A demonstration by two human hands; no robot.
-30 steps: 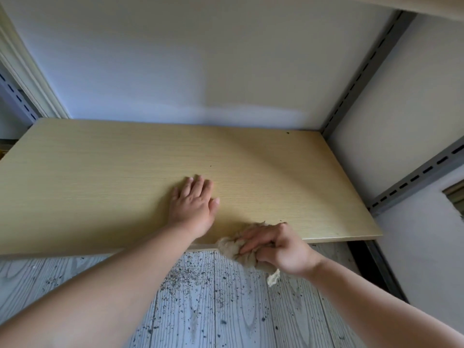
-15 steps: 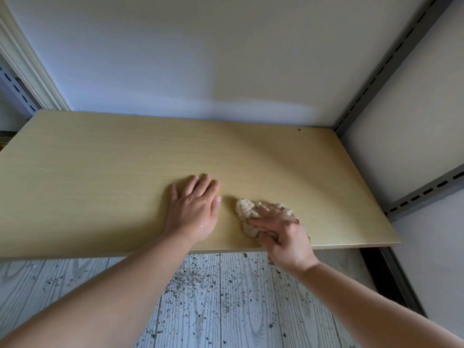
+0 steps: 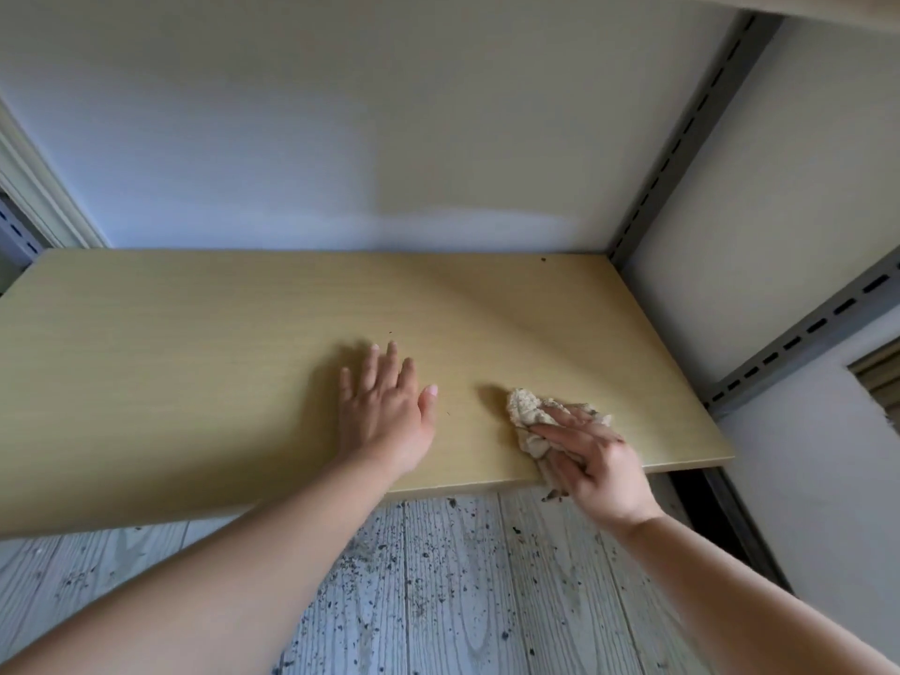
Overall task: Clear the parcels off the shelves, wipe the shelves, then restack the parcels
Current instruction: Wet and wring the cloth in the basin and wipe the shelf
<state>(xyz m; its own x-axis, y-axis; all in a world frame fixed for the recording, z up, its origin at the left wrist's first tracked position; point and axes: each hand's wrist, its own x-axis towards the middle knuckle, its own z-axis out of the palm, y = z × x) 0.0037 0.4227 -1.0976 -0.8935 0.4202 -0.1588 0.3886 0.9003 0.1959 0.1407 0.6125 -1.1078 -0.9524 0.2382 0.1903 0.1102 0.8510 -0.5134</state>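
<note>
A light wooden shelf board (image 3: 195,362) spans the view, bare of parcels. My left hand (image 3: 384,411) lies flat on it near the middle, fingers straight and spread. To its right, my right hand (image 3: 589,460) presses a crumpled beige cloth (image 3: 528,411) onto the board close to the front edge, fingers fairly straight over the cloth. Part of the cloth is hidden under that hand. No parcels are in view.
A grey slotted metal upright (image 3: 682,138) stands at the shelf's back right corner and a slotted rail (image 3: 818,328) runs along the right wall. Below the front edge lies a grey wood-grain floor (image 3: 438,577) strewn with dark specks. A white wall backs the shelf.
My right hand brought the cloth from the shelf's front edge up onto the board and has slid it slightly to the right. The left hand stayed flat, fingers now more spread.
</note>
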